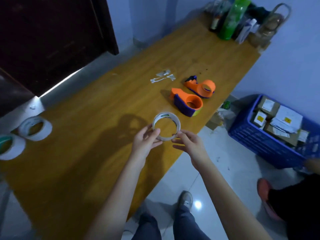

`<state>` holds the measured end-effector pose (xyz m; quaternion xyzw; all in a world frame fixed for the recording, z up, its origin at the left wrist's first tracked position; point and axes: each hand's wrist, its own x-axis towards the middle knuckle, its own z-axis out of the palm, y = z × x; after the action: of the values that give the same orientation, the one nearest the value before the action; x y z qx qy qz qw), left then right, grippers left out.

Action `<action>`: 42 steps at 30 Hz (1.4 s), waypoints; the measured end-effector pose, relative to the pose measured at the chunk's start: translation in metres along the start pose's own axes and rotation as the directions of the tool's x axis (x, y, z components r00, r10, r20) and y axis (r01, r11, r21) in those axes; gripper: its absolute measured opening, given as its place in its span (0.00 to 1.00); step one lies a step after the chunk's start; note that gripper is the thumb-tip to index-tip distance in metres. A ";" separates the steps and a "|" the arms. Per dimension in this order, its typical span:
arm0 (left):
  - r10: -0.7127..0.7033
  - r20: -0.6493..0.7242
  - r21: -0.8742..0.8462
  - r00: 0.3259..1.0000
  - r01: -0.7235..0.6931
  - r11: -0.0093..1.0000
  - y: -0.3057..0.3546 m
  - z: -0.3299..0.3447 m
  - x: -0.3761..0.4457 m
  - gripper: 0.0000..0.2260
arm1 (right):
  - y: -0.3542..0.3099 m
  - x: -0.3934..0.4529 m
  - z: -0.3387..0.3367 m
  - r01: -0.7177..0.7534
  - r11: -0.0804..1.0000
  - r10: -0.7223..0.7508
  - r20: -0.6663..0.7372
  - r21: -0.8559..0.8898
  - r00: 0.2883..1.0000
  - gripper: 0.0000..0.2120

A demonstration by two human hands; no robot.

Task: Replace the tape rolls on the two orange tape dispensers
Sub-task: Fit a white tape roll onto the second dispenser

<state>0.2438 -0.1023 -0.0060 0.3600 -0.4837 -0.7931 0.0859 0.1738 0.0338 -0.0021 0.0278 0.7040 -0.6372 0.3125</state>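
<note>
Both hands, left hand and right hand, pinch a near-empty tape roll above the near table edge, so both orange dispensers just beyond look bare, fresh rolls wait far left, and the blue crate right holds parcels.

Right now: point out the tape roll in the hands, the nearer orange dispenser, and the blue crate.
tape roll (177, 122), head view, on the right side of its ring wall.
nearer orange dispenser (187, 98), head view, on the orange body beside the hub.
blue crate (256, 137), head view, on its near side wall.
</note>
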 end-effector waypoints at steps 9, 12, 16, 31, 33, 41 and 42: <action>0.005 -0.003 0.018 1.000 -0.005 1.000 -0.018 0.120 0.009 0.19 | -0.022 0.032 -0.113 0.001 0.999 -0.001 -0.001 0.038 1.000 0.08; 0.021 -0.022 0.007 1.000 -0.020 1.000 -0.021 0.151 0.017 0.17 | -0.032 0.048 -0.140 -0.005 1.000 0.004 0.017 0.028 1.000 0.07; 0.024 -0.048 -0.017 0.999 -0.025 1.000 -0.021 0.184 0.028 0.14 | -0.047 0.071 -0.167 -0.035 0.999 0.035 0.029 0.033 0.999 0.10; 0.067 -0.148 0.073 0.987 -0.056 0.996 0.002 0.242 0.145 0.09 | -0.104 0.188 -0.207 -0.040 0.997 0.045 0.074 -0.066 0.996 0.10; 0.068 -0.133 0.072 0.989 -0.058 0.996 0.007 0.248 0.158 0.09 | -0.115 0.202 -0.210 -0.040 0.997 0.046 0.077 -0.070 0.996 0.08; 0.051 -0.212 0.095 0.976 -0.031 0.995 0.012 0.271 0.188 0.04 | -0.132 0.251 -0.219 -0.054 0.987 0.074 0.131 -0.154 0.989 0.09; 0.055 -0.222 0.101 0.974 -0.034 0.994 0.013 0.272 0.190 0.04 | -0.131 0.256 -0.220 -0.060 0.986 0.083 0.141 -0.159 0.987 0.09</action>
<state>-0.0750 -0.0090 -0.0141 0.4401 -0.5167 -0.7209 0.1401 -0.1778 0.1184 -0.0096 -0.0181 0.7247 -0.5697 0.3872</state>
